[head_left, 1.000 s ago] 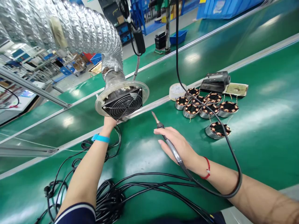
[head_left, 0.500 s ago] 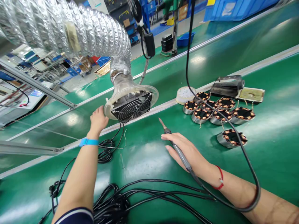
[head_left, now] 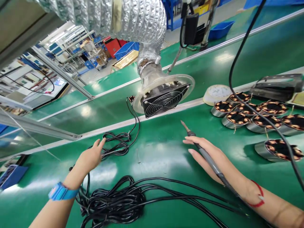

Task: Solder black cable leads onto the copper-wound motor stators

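Observation:
My right hand holds a soldering iron, its tip pointing up and left over the green mat. At the left, my left hand has its fingers apart beside a small coil of black cable; whether it touches the cable is unclear. Two leads run from that coil up to a small copper-wound part behind the fan. A black fan sits in the clear hood above the bench. Nearer to me lies a large bundle of black cable.
Several copper-wound stators stand at the right, near a roll of tape and a dark clear box. A silver duct hangs overhead. A blue bin is at the far left.
The view has shifted left. My left hand has left the hood's edge and come down to the small cable coil. The copper-wound part behind the fan now shows. My right hand keeps its hold.

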`<move>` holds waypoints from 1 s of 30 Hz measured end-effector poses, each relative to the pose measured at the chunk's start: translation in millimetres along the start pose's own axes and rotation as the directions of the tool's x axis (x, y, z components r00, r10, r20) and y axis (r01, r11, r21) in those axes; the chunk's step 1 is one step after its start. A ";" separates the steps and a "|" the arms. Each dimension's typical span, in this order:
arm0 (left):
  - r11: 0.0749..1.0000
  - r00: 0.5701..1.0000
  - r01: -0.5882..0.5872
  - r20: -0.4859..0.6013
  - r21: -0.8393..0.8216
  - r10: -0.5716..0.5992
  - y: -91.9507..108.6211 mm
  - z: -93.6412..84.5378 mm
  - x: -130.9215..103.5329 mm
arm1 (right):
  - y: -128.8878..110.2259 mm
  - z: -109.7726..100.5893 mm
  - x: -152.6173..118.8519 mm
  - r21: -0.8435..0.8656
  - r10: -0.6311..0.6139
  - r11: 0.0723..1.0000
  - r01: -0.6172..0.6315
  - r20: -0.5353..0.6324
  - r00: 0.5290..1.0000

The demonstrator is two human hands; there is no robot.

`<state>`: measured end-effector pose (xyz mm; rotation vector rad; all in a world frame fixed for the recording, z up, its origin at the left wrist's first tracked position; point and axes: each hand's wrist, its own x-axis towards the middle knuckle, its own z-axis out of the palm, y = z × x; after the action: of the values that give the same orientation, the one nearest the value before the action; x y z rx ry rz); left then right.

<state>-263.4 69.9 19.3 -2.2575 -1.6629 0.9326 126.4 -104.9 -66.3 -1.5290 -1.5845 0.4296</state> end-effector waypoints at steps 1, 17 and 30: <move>0.997 0.997 0.050 -0.060 0.056 -0.047 -0.7 -2.2 3.4 | 0.6 1.1 -0.4 0.002 0.005 1.000 -0.005 -0.002 1.000; 0.951 0.958 -0.231 0.120 -0.208 0.259 4.8 -6.7 26.7 | 11.2 10.2 3.0 0.018 0.082 0.996 -0.082 0.017 0.996; 0.997 0.959 0.081 -0.272 0.006 -0.076 -38.7 -80.3 98.6 | 14.3 7.9 3.5 0.017 0.061 0.998 -0.061 0.003 0.998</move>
<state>-230.0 190.3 64.6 -2.1748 -1.6020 0.5846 129.8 -96.5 -80.3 -1.5672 -1.5353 0.4783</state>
